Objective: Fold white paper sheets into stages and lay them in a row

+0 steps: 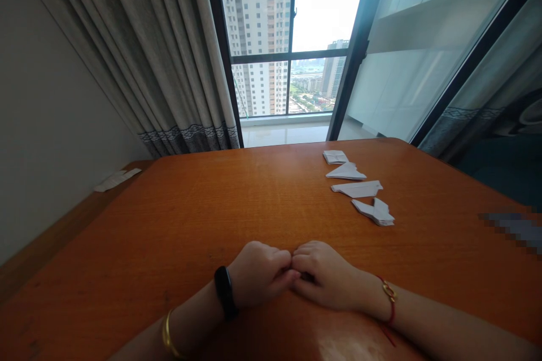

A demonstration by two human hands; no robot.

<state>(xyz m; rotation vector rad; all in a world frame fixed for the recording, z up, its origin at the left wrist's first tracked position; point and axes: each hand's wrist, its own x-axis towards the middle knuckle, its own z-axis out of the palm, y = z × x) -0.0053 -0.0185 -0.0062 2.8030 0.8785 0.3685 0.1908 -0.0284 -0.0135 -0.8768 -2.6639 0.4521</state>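
My left hand, with a black band at the wrist and a gold bangle farther up the arm, rests closed near the front of the wooden table. Its fingertips meet those of my right hand, which is also closed and wears a red cord bracelet. Nothing shows in either hand. Beyond my right hand, several folded white papers lie in a column: a two-pronged one nearest, then a long flat one, a triangular one and a small rectangular one farthest away.
A white paper strip lies on the ledge by the left wall. At the right table edge is a pixelated dark object. Grey curtains hang past the table's far left, beside a window showing tall buildings.
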